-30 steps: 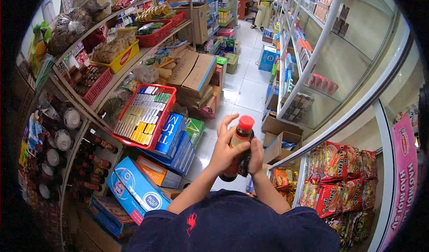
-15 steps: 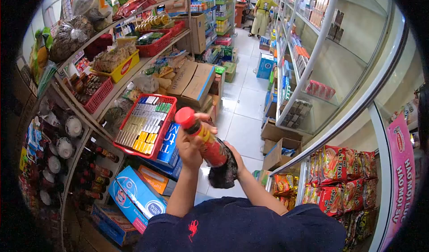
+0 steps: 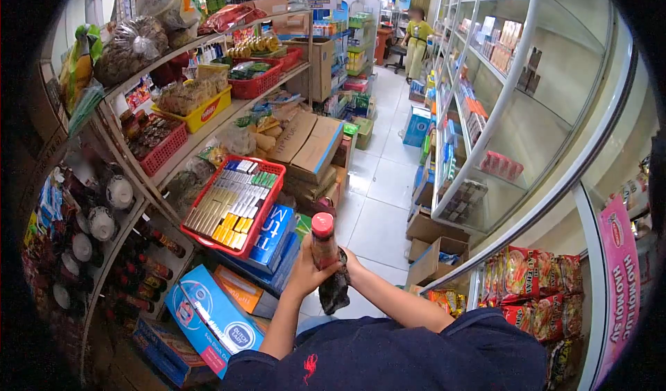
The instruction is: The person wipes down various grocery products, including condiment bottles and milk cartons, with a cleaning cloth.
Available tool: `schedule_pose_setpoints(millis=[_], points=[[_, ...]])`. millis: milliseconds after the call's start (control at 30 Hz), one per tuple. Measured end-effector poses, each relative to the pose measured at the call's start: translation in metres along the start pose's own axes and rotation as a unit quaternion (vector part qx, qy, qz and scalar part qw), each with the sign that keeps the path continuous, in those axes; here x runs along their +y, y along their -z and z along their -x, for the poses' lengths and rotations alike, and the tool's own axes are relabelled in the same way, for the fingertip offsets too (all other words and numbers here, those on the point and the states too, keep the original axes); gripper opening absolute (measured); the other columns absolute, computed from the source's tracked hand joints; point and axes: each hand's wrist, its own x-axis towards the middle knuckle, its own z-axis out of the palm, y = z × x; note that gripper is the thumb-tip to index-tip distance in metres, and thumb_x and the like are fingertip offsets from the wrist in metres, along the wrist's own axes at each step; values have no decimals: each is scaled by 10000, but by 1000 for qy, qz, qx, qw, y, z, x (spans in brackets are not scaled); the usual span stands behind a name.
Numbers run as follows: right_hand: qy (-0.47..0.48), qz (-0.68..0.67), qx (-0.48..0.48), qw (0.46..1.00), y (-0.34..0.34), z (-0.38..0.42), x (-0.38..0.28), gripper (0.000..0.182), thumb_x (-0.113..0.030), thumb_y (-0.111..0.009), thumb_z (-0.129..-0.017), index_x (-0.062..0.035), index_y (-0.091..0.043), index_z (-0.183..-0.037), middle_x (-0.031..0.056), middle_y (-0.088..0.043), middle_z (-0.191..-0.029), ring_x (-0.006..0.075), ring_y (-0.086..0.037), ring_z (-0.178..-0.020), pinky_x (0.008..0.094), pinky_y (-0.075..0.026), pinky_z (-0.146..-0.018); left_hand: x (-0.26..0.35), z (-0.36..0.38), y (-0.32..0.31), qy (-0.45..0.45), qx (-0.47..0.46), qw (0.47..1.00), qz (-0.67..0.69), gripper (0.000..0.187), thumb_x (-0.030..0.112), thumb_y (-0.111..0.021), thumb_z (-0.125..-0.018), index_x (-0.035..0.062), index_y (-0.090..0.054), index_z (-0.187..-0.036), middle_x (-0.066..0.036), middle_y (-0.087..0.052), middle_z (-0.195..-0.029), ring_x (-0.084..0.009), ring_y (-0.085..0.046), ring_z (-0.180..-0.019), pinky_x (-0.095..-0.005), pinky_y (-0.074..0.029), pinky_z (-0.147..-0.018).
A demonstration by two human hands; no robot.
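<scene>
A bottle with a red cap [image 3: 322, 223] stands nearly upright in front of my chest. My left hand [image 3: 310, 269] is closed around its upper part, with the thumb across the front. Against the bottle's right side and lower end, my right hand [image 3: 354, 266] is closed on a dark cloth [image 3: 335, 293]. The cloth covers the bottle's lower part, and some right-hand fingers are hidden behind it. Just beyond my left hand is a red basket [image 3: 208, 241] of small silver, gold and yellow boxes, resting on blue cartons [image 3: 275, 233].
Shelves with baskets and packets, including a yellow basket [image 3: 208, 114], line the left. A blue Dutch Lady carton [image 3: 211, 315] lies low at left. A glass cabinet [image 3: 510, 86] and noodle packs [image 3: 524, 273] are on the right. A person [image 3: 416, 41] stands down the tiled aisle [image 3: 378, 183].
The bottle has come lower and closer to my body, from tilted to nearly upright. Both hands moved down with it, and the cloth stays against it. The view has shifted slightly.
</scene>
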Motion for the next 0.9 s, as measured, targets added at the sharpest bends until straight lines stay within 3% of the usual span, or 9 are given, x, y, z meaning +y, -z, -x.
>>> schedule_pose_setpoints(millis=[233, 333, 400, 467, 567, 667, 767, 800, 900], points=[[88, 107, -9, 990, 1, -1, -12, 270, -250, -465, -823, -40, -563, -962, 56, -591, -874, 135, -563, -757, 289, -454, -691, 2, -13, -9, -126, 41, 990, -52, 784, 182, -727, -612, 137, -278, -1253, -150, -376, -1092, -307, -405, -994, -410, -348, -837], [101, 131, 16, 986, -33, 28, -40, 260, -253, -472, -828, -27, -574, -904, 51, -594, -832, 116, -562, -722, 264, -451, -658, 13, -21, -12, -140, 185, 972, 31, 767, 135, -723, -595, 112, -276, -1217, -127, -413, -1056, -284, -439, -965, -401, -374, -820], [281, 405, 134, 859, -24, 21, -60, 272, -257, -452, -850, -14, -574, -863, 42, -587, -764, 107, -558, -673, 238, -449, -619, 37, -31, -2, 0, 208, 918, 337, 764, 40, -672, -572, 78, -264, -1217, -133, -451, -985, -279, -496, -914, -398, -384, -865], [343, 306, 175, 871, -40, 43, -101, 334, -296, -418, -864, 1, -570, -857, 70, -589, -768, 127, -567, -632, 255, -464, -570, 42, -38, 3, -33, 199, 884, 421, 759, 51, -626, -576, 100, -252, -1236, -125, -484, -898, -272, -538, -807, -398, -438, -780], [410, 129, 3, 903, -92, 69, -138, 324, -305, -428, -869, -11, -524, -967, 37, -566, -809, 115, -536, -735, 244, -437, -686, 47, -34, -6, -1, 100, 867, 489, 743, 128, -613, -620, 78, -224, -1252, -130, -474, -1049, -250, -539, -846, -377, -465, -684], [389, 239, -115, 882, -117, 79, -132, 388, -346, -386, -881, -7, -512, -1023, 79, -569, -908, 155, -550, -763, 262, -444, -715, 32, -27, -32, 45, 91, 974, 205, 882, 259, -711, -572, 15, -217, -1261, -149, -375, -1179, -250, -387, -1089, -353, -293, -935], [201, 137, -264, 933, -89, 70, -136, 499, -431, -344, -869, -21, -433, -1139, 149, -529, -1039, 242, -568, -828, 352, -448, -756, 64, -22, -28, 157, -46, 908, 386, 804, 234, -696, -645, 24, -217, -1255, -107, -495, -1024, -202, -531, -899, -321, -435, -784], [202, 54, -103, 972, -84, 64, -122, 523, -459, -375, -852, 9, -467, -1067, 144, -564, -928, 232, -575, -779, 334, -469, -711, 35, -15, -32, 164, -89, 889, 419, 804, 264, -696, -661, 28, -208, -1255, -106, -498, -1012, -205, -541, -870, -326, -457, -742], [-7, -118, -330, 937, -46, 46, -125, 635, -544, -355, -812, 27, -425, -1081, 213, -566, -875, 326, -573, -788, 405, -465, -719, 39, -11, -26, 262, -160, 823, 478, 777, 300, -665, -705, -12, -221, -1261, -107, -479, -1051, -172, -518, -911, -316, -432, -793]])
